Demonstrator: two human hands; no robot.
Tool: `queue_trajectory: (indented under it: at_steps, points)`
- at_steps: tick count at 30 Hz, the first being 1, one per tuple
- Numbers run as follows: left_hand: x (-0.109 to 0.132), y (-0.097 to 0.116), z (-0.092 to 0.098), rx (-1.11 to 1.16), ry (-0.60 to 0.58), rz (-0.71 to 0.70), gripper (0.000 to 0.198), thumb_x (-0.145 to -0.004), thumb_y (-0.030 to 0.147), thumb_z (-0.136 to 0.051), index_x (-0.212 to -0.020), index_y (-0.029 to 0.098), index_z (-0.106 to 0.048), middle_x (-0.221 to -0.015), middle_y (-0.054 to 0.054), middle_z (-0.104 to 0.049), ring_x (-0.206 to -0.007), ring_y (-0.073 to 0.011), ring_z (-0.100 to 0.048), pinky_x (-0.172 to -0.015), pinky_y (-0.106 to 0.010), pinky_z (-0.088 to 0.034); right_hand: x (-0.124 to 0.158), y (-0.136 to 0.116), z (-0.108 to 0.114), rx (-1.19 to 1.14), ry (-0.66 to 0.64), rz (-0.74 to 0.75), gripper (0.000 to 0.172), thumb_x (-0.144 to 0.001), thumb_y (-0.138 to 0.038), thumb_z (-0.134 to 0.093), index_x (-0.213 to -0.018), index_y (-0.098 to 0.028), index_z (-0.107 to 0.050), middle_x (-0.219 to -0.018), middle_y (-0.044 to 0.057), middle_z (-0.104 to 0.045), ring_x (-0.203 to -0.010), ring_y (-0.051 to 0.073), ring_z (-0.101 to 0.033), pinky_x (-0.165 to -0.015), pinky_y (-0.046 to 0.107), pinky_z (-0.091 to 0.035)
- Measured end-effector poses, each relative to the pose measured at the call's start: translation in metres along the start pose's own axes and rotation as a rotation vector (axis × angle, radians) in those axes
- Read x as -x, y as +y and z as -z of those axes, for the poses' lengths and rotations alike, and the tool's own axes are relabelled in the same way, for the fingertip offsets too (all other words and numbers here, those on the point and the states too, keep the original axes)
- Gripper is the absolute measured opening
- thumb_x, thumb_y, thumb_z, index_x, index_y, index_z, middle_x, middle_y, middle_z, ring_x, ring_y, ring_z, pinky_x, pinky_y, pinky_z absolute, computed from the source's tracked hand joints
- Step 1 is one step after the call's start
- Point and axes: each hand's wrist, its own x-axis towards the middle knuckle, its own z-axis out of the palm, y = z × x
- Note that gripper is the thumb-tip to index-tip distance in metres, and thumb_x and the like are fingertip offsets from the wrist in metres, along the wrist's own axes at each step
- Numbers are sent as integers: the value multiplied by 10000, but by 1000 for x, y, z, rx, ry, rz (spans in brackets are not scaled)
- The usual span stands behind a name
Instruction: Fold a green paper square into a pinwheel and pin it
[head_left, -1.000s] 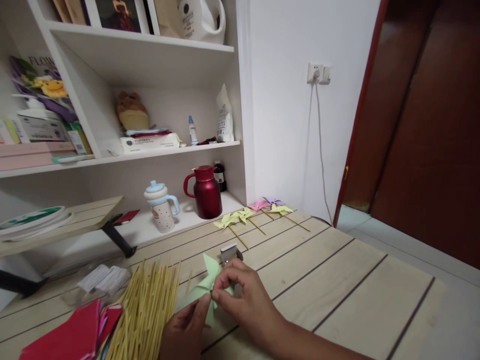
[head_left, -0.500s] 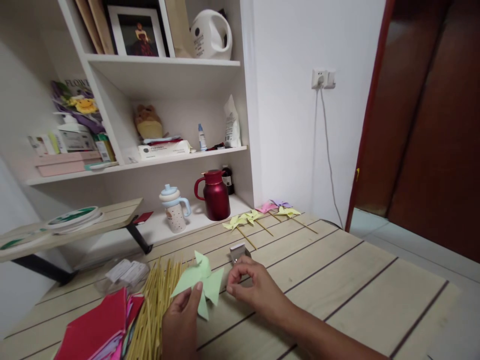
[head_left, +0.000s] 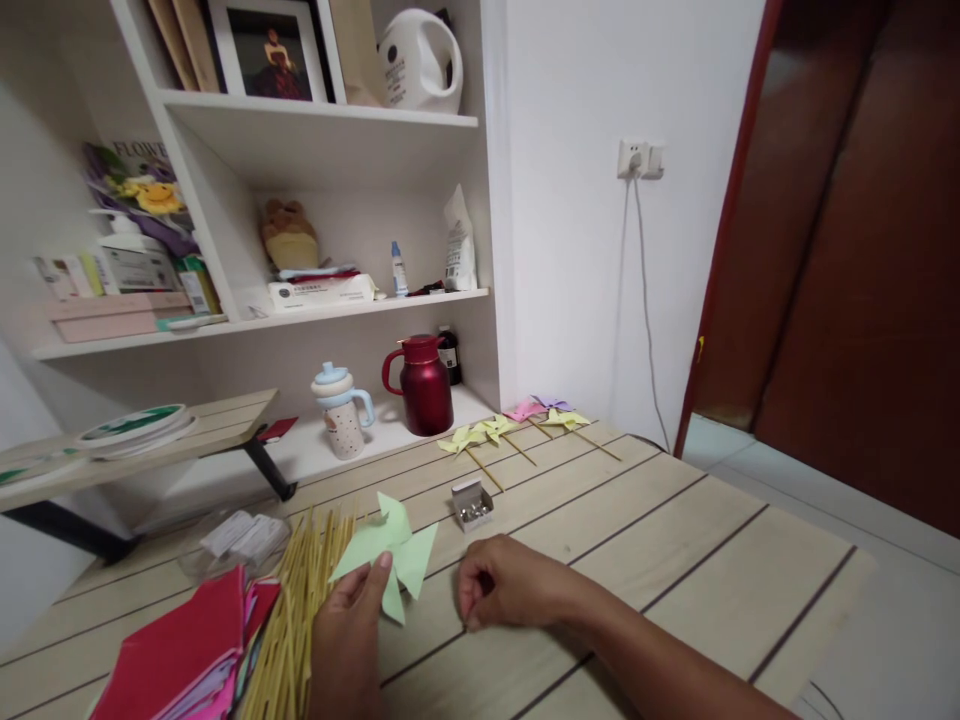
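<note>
My left hand pinches a pale green paper pinwheel between thumb and fingers, just above the table. Its blades fan out past my thumb. To the right, my right hand is closed in a pinch low over the tabletop, with the fingertips pointing down. Whatever it may hold is too small or hidden to see. Behind that hand sits a small open box with shiny metal pieces inside, possibly tacks. A bundle of thin wooden sticks lies beside my left hand.
Red and pink paper sheets are stacked at the front left, near a clear plastic container. Finished pinwheels on sticks lie along the back edge. A red jug and a lidded cup stand on the shelf.
My right hand has moved from in front of the small box down toward the tabletop, uncovering the box's contents. The left hand still holds the pinwheel, and the view has shifted slightly.
</note>
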Motion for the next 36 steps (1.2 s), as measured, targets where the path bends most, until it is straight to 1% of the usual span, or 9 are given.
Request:
queue_trajectory:
  at_steps: [5,9,15,19,25,28,31,34,36]
  points:
    - [-4,-3,1,11,-3,5,470,-604,468,-773,-932,135,-721,-888,-70,-761,-915,-268,-672,-846,-372,-479,-1,4,11,-165,-1,-67,155,-641,-265,-748,-723,-141,-704,-633,-14,-626,-564,93,-516,-526,192,-389]
    - [-5,-2,-1,4,8,12,468,-566,462,-781,-898,138,-724,-905,-70,-760,-904,-253,-661,-864,-359,-463,1,4,19,-202,-8,-84,149,-649,-256,-737,-727,-141,-685,-656,-19,-623,-583,87,-516,-551,192,-396]
    - [5,10,-5,-44,-14,5,478,-491,483,-791,-802,126,-722,-761,-66,-754,-756,-233,-640,-757,-340,-471,4,3,18,-76,-97,-86,102,-606,-168,-775,-687,-157,-714,-568,-52,-611,-553,88,-518,-526,187,-368]
    - [14,21,-7,-93,-21,-15,493,-465,494,-812,-786,129,-727,-755,-56,-760,-741,-223,-636,-735,-316,-470,6,0,16,26,-97,-89,144,-562,-72,-773,-638,-176,-709,-545,-74,-606,-556,91,-537,-521,184,-358]
    - [20,29,-9,-159,-29,-47,454,-443,514,-817,-711,159,-724,-726,-42,-758,-742,-246,-643,-736,-323,-477,9,1,18,-19,-81,-89,168,-553,-87,-794,-657,-175,-696,-555,-72,-604,-536,95,-532,-511,190,-376]
    - [19,25,-9,-168,-61,-51,452,-479,507,-810,-745,149,-738,-777,-53,-764,-775,-253,-651,-756,-325,-474,8,-5,18,-89,19,-62,90,-636,-118,-744,-681,-159,-678,-589,-46,-607,-552,99,-524,-525,198,-386]
    - [17,15,-8,-75,-109,4,432,-558,501,-784,-790,139,-745,-774,-49,-756,-778,-244,-657,-735,-317,-483,6,-15,17,-131,258,1,23,-757,-176,-656,-770,-158,-651,-712,-10,-607,-651,116,-527,-612,227,-414]
    - [15,4,-8,7,-200,56,379,-632,462,-765,-839,145,-745,-796,-43,-755,-804,-237,-669,-760,-318,-492,6,-23,17,-175,489,98,130,-833,-272,-618,-916,-175,-642,-927,36,-617,-819,155,-555,-758,277,-441]
    - [14,0,-9,20,-263,63,352,-651,443,-764,-842,148,-744,-804,-44,-756,-809,-236,-676,-763,-316,-494,7,-25,17,-261,552,157,246,-844,-356,-635,-1031,-196,-642,-1060,60,-615,-928,187,-570,-839,316,-448]
